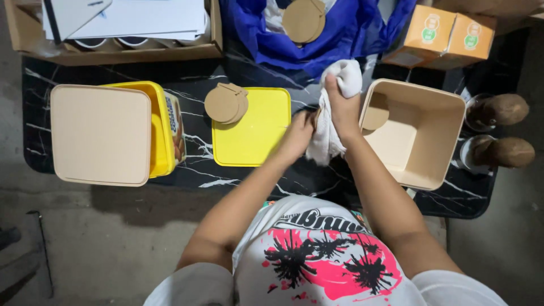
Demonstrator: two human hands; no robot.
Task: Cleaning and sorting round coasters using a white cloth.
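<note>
We're mid-wipe: right hand bunched around a white cloth, left hand pinching its lower end over the table, between the yellow lid and beige tub. Next move likely needs a firmer cloth grip.

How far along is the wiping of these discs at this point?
Done, apparently: brown discs stacked on the yellow lid. In hand: right hand grips a white cloth and left hand holds something inside it. Left: one disc in the beige tub.
</note>
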